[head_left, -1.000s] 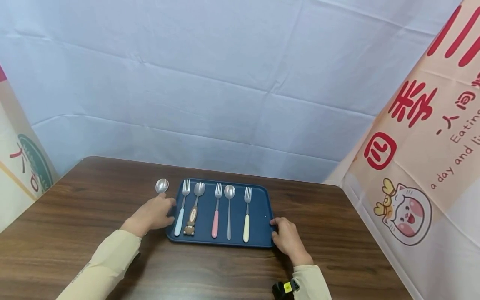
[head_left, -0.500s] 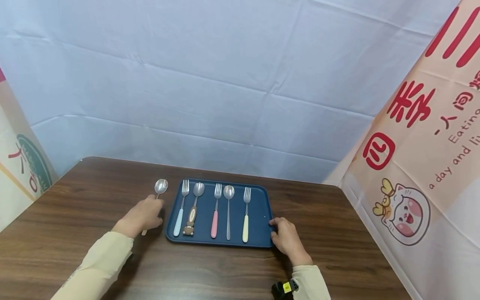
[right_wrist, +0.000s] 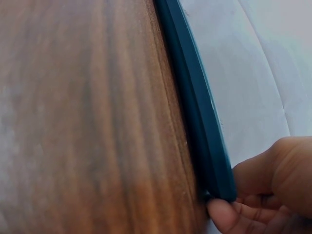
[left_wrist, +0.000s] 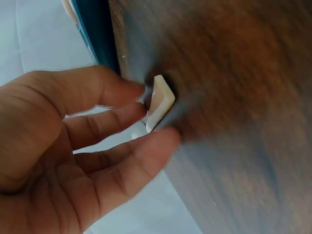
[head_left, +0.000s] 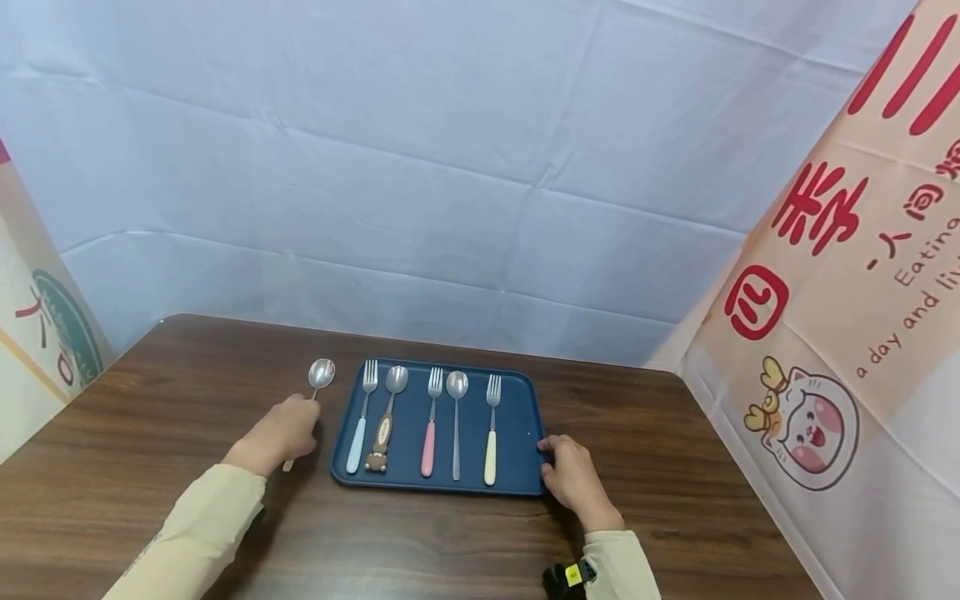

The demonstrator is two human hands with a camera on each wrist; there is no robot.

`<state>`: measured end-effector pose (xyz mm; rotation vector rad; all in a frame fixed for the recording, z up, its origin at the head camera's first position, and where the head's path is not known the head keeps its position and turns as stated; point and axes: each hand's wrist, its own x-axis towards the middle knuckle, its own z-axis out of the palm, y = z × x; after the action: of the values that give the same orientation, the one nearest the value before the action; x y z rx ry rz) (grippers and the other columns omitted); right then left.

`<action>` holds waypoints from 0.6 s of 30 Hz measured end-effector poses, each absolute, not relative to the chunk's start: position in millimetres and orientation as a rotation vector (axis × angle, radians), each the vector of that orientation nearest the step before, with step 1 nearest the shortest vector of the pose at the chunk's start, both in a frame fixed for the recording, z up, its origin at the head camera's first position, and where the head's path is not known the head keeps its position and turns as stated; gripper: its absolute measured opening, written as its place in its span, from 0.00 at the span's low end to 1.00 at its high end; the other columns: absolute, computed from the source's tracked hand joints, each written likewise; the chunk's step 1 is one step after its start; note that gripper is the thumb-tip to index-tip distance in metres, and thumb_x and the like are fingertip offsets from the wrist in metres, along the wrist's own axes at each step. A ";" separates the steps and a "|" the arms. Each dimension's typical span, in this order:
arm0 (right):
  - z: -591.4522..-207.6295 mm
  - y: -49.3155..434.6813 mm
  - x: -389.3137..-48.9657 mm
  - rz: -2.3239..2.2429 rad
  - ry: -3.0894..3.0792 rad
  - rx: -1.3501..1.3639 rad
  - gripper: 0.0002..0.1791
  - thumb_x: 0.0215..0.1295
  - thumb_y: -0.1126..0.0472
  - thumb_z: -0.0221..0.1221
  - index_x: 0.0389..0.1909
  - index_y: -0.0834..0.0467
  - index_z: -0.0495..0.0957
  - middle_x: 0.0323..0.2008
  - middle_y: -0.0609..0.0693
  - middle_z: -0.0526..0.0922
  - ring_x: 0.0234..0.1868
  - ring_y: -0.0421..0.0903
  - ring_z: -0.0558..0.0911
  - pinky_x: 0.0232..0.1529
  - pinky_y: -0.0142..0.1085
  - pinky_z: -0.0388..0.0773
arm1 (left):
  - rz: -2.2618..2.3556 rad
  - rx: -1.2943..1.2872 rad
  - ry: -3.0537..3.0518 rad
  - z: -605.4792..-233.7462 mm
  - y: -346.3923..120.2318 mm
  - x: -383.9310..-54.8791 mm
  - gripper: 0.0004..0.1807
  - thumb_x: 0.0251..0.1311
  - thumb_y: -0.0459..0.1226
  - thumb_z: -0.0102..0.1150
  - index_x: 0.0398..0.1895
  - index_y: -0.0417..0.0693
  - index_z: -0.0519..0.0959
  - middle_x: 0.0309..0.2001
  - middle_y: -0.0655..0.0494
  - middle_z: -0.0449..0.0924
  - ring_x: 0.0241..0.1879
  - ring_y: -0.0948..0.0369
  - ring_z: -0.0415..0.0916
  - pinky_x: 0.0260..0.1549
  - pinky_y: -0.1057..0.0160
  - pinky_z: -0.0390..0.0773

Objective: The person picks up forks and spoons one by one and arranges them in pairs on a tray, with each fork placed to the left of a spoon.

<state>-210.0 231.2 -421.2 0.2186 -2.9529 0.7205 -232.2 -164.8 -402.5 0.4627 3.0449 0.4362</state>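
To the left of the tray, my left hand (head_left: 281,431) pinches the handle of a spoon (head_left: 322,372) whose metal bowl shows beyond the fingers. In the left wrist view, curled fingers and thumb come in from both sides near the pale end of the spoon's handle (left_wrist: 161,101). My right hand (head_left: 577,479) grips the right edge of a blue tray (head_left: 517,454). Its thumb and fingers lie above and below the tray's rim (right_wrist: 207,122) in the right wrist view.
On the tray lie a light-blue fork (head_left: 356,446), a brown bear-handled spoon (head_left: 382,437), a pink fork (head_left: 428,450), a plain metal spoon (head_left: 456,433) and a yellow fork (head_left: 491,450). The wooden table (head_left: 390,542) stands before a white cloth (head_left: 450,208).
My left hand has moved left from the tray's left edge to over the spoon, and its fingers have drawn in on the handle. My right hand stays at the tray.
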 end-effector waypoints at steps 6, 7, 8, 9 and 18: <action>-419.8 231.4 -209.6 0.717 -2.949 0.226 0.13 0.53 0.75 0.59 0.42 0.67 0.78 0.42 0.61 0.77 0.47 0.59 0.75 0.45 0.49 0.73 | 0.423 0.476 3.086 -403.9 -166.7 -232.8 0.08 0.43 0.18 0.53 0.22 0.36 0.71 0.23 0.44 0.67 0.25 0.51 0.71 0.22 0.55 0.73; -419.7 231.4 -209.6 0.716 -2.948 0.227 0.13 0.53 0.75 0.59 0.42 0.67 0.78 0.42 0.61 0.77 0.47 0.59 0.75 0.45 0.49 0.73 | 0.431 0.474 3.089 -403.7 -167.0 -233.2 0.08 0.43 0.18 0.53 0.22 0.36 0.71 0.22 0.45 0.68 0.24 0.51 0.71 0.22 0.55 0.73; -419.6 231.5 -209.5 0.718 -2.946 0.228 0.13 0.53 0.76 0.59 0.42 0.67 0.78 0.42 0.61 0.77 0.47 0.59 0.75 0.45 0.49 0.73 | 0.448 0.462 3.083 -403.2 -167.3 -233.8 0.08 0.43 0.18 0.52 0.22 0.36 0.70 0.21 0.45 0.68 0.24 0.51 0.72 0.22 0.56 0.73; -419.5 231.6 -209.5 0.717 -2.945 0.228 0.13 0.53 0.76 0.59 0.42 0.67 0.78 0.42 0.61 0.77 0.47 0.59 0.75 0.45 0.49 0.73 | 0.472 0.446 3.069 -402.3 -167.5 -234.2 0.08 0.43 0.17 0.52 0.21 0.36 0.70 0.21 0.45 0.68 0.23 0.52 0.72 0.21 0.56 0.73; -420.5 232.4 -210.2 0.721 -2.939 0.221 0.13 0.53 0.75 0.59 0.42 0.67 0.78 0.42 0.60 0.77 0.47 0.59 0.75 0.45 0.49 0.73 | 0.601 0.235 2.933 -399.5 -168.6 -238.7 0.07 0.41 0.20 0.53 0.21 0.36 0.69 0.19 0.46 0.68 0.15 0.56 0.68 0.11 0.64 0.67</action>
<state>-210.2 232.4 -420.5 0.2211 -2.9390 0.7213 -238.7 -168.6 -399.5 0.2349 2.9327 0.6008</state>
